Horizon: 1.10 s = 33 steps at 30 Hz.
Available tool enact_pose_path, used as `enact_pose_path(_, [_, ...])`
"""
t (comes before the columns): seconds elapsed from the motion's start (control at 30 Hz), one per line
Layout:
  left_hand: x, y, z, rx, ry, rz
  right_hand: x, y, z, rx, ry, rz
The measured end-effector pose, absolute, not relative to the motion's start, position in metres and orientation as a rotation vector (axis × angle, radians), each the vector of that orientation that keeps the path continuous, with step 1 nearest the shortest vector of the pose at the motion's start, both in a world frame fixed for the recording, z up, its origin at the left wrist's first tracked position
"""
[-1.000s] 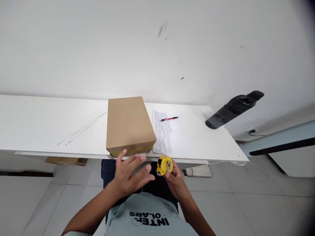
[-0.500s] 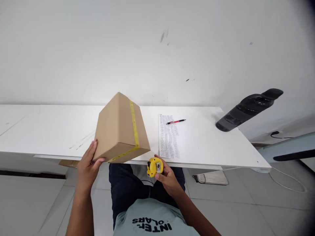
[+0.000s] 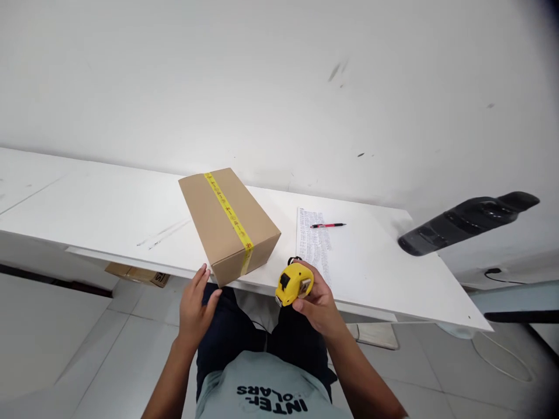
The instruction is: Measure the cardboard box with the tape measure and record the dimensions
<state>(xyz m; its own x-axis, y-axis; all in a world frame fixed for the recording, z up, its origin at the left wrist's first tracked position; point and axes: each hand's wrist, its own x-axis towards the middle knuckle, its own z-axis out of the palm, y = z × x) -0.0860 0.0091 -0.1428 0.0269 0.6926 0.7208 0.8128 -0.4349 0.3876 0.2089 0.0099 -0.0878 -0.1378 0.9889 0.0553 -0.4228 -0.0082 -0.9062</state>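
A closed cardboard box (image 3: 209, 215) with yellow printed tape along its top rests on the white table, its near corner poking past the front edge. Beside that corner is my left hand (image 3: 196, 305), fingers apart and holding nothing; whether a fingertip touches the box I cannot tell. My right hand (image 3: 321, 302) grips a yellow tape measure (image 3: 290, 283) in front of the table edge, to the right of the box. No blade is visibly drawn out of it. Behind the tape measure lies a handwritten sheet of paper (image 3: 312, 247) with a red and black pen (image 3: 328, 225) on it.
A dark bottle (image 3: 467, 224) stands at the right end of the white table (image 3: 371, 273). The wall (image 3: 262, 87) runs along the back. Under the table, another piece of cardboard (image 3: 137, 273) shows at the left. A cable (image 3: 502, 369) lies on the floor at the right.
The box has come down from a tilted hold onto the table, its taped top now facing up. My left hand has let go of it. The tape measure has turned and risen slightly.
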Motion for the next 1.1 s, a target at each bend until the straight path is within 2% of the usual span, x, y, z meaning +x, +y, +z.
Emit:
enact_pose_path(0.2, [-0.056,-0.011,-0.059,-2.289,-0.871,-1.481,0.182,0.008,-0.053,-0.688,-1.403,1.457])
enact_pose_path(0.33, [-0.055,-0.016,-0.031,-2.272,-0.723,-1.395,0.166,0.009,-0.039,-0.568,-1.406,1.549])
enact_pose_path(0.57, [-0.059,-0.023,-0.022,-2.284,-0.7,-1.329,0.151,-0.003,-0.022,-0.675,-1.379,1.449])
enact_pose_path(0.7, [-0.076,-0.02,-0.021,-2.2,-0.756,-1.263,0.163,0.012,-0.025,-0.728,-1.428,1.048])
enact_pose_path(0.83, [-0.118,0.01,-0.025,-1.822,-0.93,-1.35,0.199,0.077,-0.022,-0.811,-1.207,0.645])
enact_pose_path(0.97, [-0.145,0.039,-0.031,-1.781,-1.105,-1.282,0.224,0.141,-0.024,-0.87,-1.085,0.82])
enact_pose_path(1.1, [-0.133,0.042,-0.037,-1.966,-1.11,-1.259,0.218,0.154,-0.038,-0.893,-1.119,0.995])
